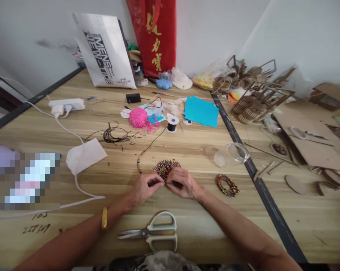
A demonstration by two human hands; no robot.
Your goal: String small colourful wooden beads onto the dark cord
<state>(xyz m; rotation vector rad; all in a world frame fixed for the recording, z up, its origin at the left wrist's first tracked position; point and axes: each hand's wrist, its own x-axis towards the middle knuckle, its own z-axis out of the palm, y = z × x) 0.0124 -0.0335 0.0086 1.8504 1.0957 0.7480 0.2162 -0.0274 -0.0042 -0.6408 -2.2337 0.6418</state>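
My left hand (144, 187) is closed in a pinch on a thin dark cord; a beaded length of that cord (138, 161) curves away behind the hand. From there the bare cord runs up to a white spool of black thread (172, 123). Thumb and fingers of my right hand (184, 183) are pinched together, their tips almost meeting the left fingertips. Whatever they hold is too small to make out. Just behind both hands lies a heap of small multicoloured beads (164, 168), partly covered by the right hand. A coiled beaded string (227, 185) rests to the right.
White-handled scissors (161, 227) lie close in front of me. Clear plastic cups (234, 153) stand right of the beads. Pink yarn (138, 117), black cord pieces (113, 134) and blue sheets (201, 111) lie farther back. A white cable (79, 184) crosses the left side.
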